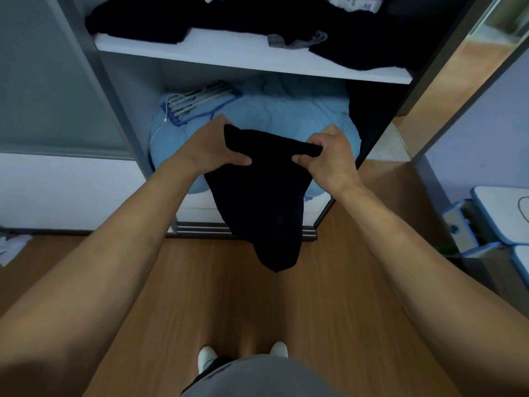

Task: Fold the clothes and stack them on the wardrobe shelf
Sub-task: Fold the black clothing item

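Note:
A black garment (259, 202) hangs in front of the open wardrobe, its lower end tapering to a point above the floor. My left hand (211, 147) grips its upper left corner and my right hand (329, 156) pinches its upper right edge. The top edge runs taut between both hands. Above, a white wardrobe shelf (229, 50) carries dark clothes (137, 21) piled loosely, with a grey piece (297, 41) among them.
A light blue quilt (286, 113) fills the compartment below the shelf, with a bundle of hangers (197, 100) on it. The wardrobe's sliding door (51, 81) stands at the left. A blue and white chair (492, 222) is at the right. Wooden floor (200, 296) lies under my feet.

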The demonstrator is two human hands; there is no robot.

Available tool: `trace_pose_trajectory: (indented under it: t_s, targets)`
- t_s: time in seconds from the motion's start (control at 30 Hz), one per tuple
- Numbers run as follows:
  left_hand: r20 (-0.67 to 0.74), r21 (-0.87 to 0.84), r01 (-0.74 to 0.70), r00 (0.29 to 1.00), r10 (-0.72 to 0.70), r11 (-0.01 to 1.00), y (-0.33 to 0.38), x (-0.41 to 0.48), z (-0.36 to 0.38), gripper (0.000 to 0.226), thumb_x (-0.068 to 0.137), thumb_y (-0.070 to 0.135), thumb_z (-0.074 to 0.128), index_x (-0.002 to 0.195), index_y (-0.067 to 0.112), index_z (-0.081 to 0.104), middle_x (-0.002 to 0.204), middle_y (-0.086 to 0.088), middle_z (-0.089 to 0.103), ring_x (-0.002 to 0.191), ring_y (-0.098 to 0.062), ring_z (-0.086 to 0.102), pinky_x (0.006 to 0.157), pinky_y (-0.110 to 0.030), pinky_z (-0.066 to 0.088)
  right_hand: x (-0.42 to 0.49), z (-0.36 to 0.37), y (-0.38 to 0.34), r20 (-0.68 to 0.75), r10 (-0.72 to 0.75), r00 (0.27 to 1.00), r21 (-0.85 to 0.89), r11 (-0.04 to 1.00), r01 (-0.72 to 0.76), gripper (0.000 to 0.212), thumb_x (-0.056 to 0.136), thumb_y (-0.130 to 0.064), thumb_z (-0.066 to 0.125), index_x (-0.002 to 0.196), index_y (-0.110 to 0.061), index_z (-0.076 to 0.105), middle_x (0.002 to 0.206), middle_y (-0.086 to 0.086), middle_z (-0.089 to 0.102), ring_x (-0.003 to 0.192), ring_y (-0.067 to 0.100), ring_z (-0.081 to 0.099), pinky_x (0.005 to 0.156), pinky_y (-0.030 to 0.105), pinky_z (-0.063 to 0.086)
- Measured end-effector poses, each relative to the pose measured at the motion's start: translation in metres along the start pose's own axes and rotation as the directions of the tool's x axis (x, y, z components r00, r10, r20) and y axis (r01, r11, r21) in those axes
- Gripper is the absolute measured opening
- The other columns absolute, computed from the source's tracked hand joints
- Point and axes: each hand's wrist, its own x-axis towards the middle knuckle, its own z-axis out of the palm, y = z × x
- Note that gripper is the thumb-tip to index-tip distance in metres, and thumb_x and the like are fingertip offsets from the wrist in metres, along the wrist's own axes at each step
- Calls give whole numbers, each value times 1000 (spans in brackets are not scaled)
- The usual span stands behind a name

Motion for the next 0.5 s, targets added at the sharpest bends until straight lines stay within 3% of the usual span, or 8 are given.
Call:
trace_pose_trajectory:
  t_s: [0.1,0.17,0.27,0.3,0.37,0.43,0.5]
  targets:
    - [-172,188,-36,983,70,981,3,-1,-2,15,74,12,75,81,1,67,84,-15,69,86,-31,65,72,-38,50,0,-1,-5,2,-84,996,143,986,83,36,74,-20,87,67,-20,52,104,1,49,102,13,49,89,12,38]
    - [-278,154,-51,956,92,987,2,0,-2,10,71,13,74,76,5,69,86,-16,68,96,-31,62,89,-40,47,0,-1,-7,15,-109,994,233,967,102,41,75,-15,86,63,-20,47,106,2,57,98,7,55,84,5,37]
    - [-309,-252,-62,951,-20,966,-7,3,0,25,72,6,75,94,14,68,113,-5,50,118,-20,48,109,-29,36,3,-2,-8,29,-81,996,471,880,58,39,78,-8,81,60,-20,49,96,-4,68,83,4,64,77,17,51]
    - [-289,-435,-77,956,-59,897,-12,2,1,31,75,0,74,102,12,66,118,-4,50,120,-17,49,108,-27,38,4,-3,-8,26,-62,998,531,846,39,38,78,-7,81,60,-21,51,91,-3,70,79,7,65,73,23,54]
    - [-188,-742,-84,978,-87,665,-21,-1,7,42,81,2,72,121,0,60,119,-7,60,113,-18,58,104,-30,45,5,-5,-9,24,-35,999,598,802,14,42,78,-9,81,57,-27,49,80,6,64,72,17,61,66,31,52]
    - [-78,-846,-23,994,-80,532,-30,-5,19,58,80,14,74,131,-2,51,124,-12,63,114,-22,61,103,-33,48,6,-7,-8,44,-26,999,632,775,-8,45,79,-10,80,56,-28,46,76,12,55,70,24,55,63,34,48]
    - [29,-804,58,998,-58,592,-32,-8,35,54,81,19,77,131,13,55,127,-4,66,117,-15,63,98,-23,50,5,-6,-6,54,-12,998,638,769,-25,45,79,-10,80,57,-27,46,75,12,52,70,25,55,63,35,48]
